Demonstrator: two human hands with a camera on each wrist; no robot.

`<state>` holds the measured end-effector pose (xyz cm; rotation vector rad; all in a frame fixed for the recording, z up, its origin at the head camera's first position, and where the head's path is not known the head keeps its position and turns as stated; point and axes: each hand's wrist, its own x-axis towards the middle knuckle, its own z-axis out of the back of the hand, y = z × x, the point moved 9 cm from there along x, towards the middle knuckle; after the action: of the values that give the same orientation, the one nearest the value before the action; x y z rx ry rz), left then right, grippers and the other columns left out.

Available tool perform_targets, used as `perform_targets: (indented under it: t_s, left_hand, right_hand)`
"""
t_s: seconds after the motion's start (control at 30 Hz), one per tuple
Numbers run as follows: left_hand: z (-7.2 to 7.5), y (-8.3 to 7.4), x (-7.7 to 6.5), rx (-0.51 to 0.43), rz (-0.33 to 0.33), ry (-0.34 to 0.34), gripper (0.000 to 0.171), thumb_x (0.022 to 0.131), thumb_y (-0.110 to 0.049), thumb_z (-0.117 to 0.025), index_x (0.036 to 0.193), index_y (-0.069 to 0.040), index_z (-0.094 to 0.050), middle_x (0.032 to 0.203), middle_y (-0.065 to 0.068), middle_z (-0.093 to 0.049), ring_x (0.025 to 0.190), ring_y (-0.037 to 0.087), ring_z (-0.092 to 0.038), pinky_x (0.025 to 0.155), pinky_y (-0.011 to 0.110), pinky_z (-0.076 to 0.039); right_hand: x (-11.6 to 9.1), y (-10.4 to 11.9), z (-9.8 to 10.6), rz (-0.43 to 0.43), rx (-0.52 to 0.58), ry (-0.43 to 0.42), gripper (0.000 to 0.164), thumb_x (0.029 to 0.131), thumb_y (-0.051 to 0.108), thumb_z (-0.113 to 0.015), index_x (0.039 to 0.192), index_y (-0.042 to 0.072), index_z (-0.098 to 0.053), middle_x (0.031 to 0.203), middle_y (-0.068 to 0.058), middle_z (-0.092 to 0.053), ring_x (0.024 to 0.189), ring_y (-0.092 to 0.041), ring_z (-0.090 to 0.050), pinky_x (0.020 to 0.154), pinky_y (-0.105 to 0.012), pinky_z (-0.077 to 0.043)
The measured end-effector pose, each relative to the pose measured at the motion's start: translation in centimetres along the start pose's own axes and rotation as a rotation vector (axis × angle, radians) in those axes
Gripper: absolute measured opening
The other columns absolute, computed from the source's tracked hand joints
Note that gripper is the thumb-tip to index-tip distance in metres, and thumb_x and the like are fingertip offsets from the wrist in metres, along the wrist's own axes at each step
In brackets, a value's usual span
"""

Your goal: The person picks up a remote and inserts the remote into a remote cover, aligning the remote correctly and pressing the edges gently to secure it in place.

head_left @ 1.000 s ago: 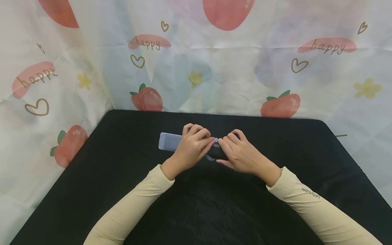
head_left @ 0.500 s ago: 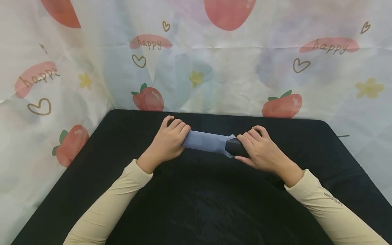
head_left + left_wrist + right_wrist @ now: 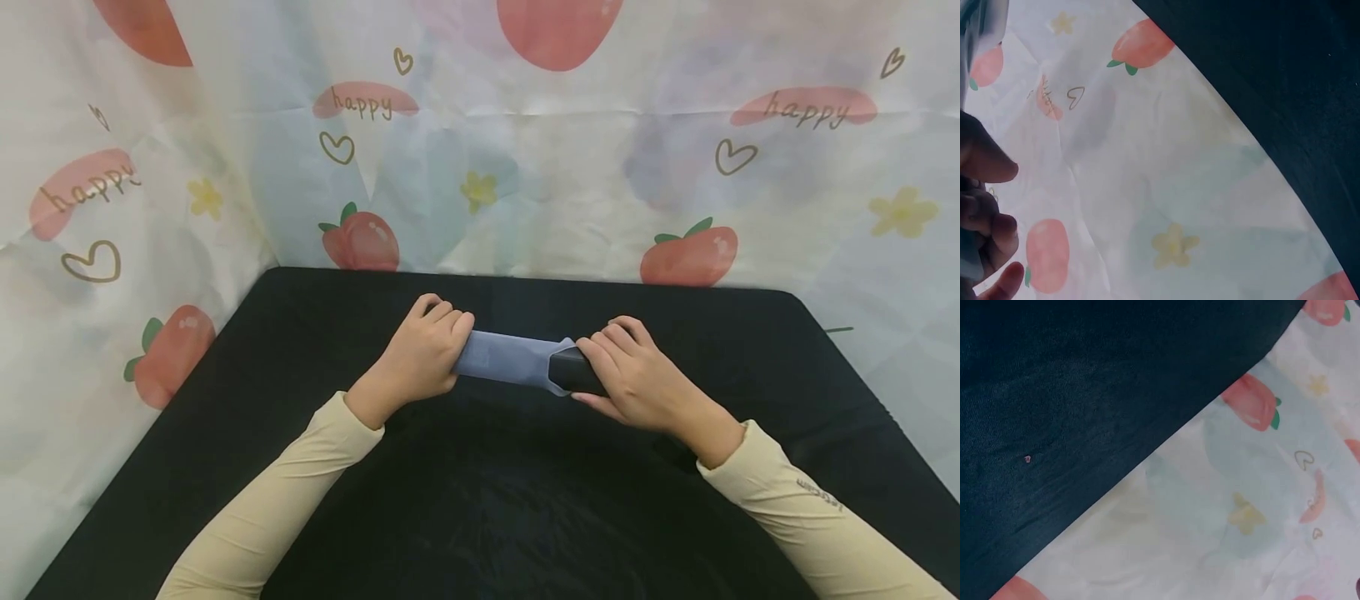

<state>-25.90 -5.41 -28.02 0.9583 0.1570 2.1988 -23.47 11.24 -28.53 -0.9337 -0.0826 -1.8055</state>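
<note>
Above the black table, a long blue-grey sleeve (image 3: 510, 358) of soft-looking material stretches between both hands in the head view. My left hand (image 3: 422, 354) grips its left end, the fingers curled over it. From the flared right mouth of the sleeve sticks a black bar-shaped object (image 3: 576, 371), which my right hand (image 3: 637, 375) holds by its far end, thumb below and fingers on top. How far the black object reaches inside the sleeve is hidden. In the left wrist view, curled fingers (image 3: 988, 219) show at the left edge.
A black cloth covers the table (image 3: 495, 517). Behind and to the left hangs a pale curtain (image 3: 555, 192) printed with strawberries, hearts and flowers, close along the table's back edge. A tiny light speck (image 3: 1028, 459) lies on the cloth in the right wrist view.
My hands have moved apart; my left hand shifted left from the sleeve's mouth to its left end. My right hand moved right with the black object. Over the last half second both dipped slightly.
</note>
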Motion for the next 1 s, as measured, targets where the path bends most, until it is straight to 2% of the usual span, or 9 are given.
perform_targets:
  t_s: [0.33, 0.57, 0.87, 1.0]
  left_hand:
    - [0.0, -0.7, 0.4, -0.012, 0.04, -0.018, 0.024, 0.058, -0.011, -0.063, 0.08, -0.008, -0.053, 0.07, 0.004, -0.06, 0.072, 0.02, -0.056, 0.086, 0.038, -0.042]
    - [-0.5, -1.0, 0.5, -0.014, 0.073, 0.006, 0.023, 0.06, -0.013, -0.065, 0.079, -0.008, -0.053, 0.069, 0.003, -0.059, 0.072, 0.02, -0.058, 0.086, 0.038, -0.042]
    - [-1.3, -1.7, 0.6, -0.025, 0.079, 0.057, 0.025, 0.062, -0.017, -0.068, 0.082, -0.008, -0.054, 0.071, 0.003, -0.06, 0.073, 0.02, -0.059, 0.088, 0.038, -0.042]
    - [-0.8, -1.5, 0.6, -0.032, 0.084, 0.052, 0.028, 0.062, -0.018, -0.07, 0.084, -0.008, -0.055, 0.074, 0.004, -0.061, 0.074, 0.02, -0.06, 0.088, 0.038, -0.043]
  right_hand:
    - [0.5, 0.3, -0.4, -0.025, 0.069, 0.01, 0.057, 0.099, 0.047, -0.032, 0.103, -0.007, -0.052, 0.081, -0.012, -0.055, 0.079, -0.028, -0.047, 0.081, -0.046, -0.039]
    - [0.6, 0.4, -0.7, -0.027, 0.074, 0.014, 0.057, 0.099, 0.047, -0.032, 0.102, -0.007, -0.051, 0.083, -0.013, -0.054, 0.08, -0.029, -0.047, 0.082, -0.045, -0.039]
    - [0.6, 0.6, -1.1, -0.03, 0.087, 0.001, 0.056, 0.099, 0.046, -0.032, 0.101, -0.007, -0.051, 0.081, -0.013, -0.054, 0.078, -0.028, -0.047, 0.079, -0.045, -0.039]
    - [0.7, 0.5, -1.1, -0.041, 0.086, 0.021, 0.057, 0.099, 0.047, -0.032, 0.103, -0.006, -0.051, 0.082, -0.012, -0.054, 0.079, -0.028, -0.047, 0.082, -0.045, -0.039]
